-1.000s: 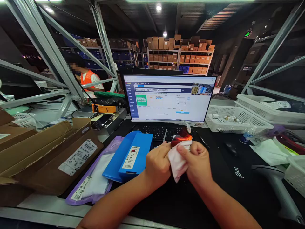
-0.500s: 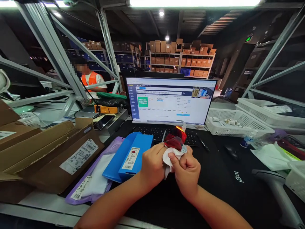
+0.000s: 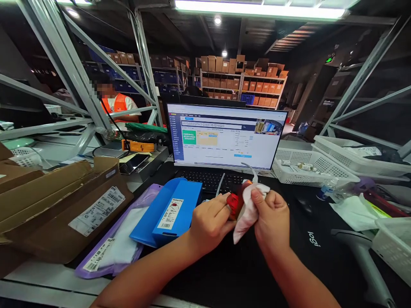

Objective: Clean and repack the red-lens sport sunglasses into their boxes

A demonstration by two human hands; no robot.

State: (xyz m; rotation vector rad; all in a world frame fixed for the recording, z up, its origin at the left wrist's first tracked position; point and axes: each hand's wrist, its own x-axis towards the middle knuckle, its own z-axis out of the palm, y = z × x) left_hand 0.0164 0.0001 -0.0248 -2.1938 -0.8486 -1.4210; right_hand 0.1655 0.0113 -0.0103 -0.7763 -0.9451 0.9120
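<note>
In front of the monitor I hold a pair of red-lensed glasses (image 3: 233,204) with pale temple arms pointing up and away. My left hand (image 3: 212,220) is closed around one side of them, its fingers over part of the lens. A white cloth (image 3: 246,216) is pinched in my right hand (image 3: 272,216), thumb on top, and lies against the other lens. Part of the frame is hidden behind the cloth and fingers. Just left of my left hand sits an open blue box (image 3: 171,214) with a white label showing a red item.
A purple pouch (image 3: 91,265) and a brown carton (image 3: 61,214) lie to the left. Behind my hands are the keyboard (image 3: 192,175) and monitor (image 3: 226,137). To the right are white baskets (image 3: 289,173), a mouse (image 3: 304,205) and a barcode scanner (image 3: 359,248). A person in an orange vest (image 3: 119,104) is beyond.
My hands have moved apart, the right one going rightward with the cloth. The glasses have turned, and the cloth hangs lower. The view has shifted slightly, and a yellowish panel now shows on the screen.
</note>
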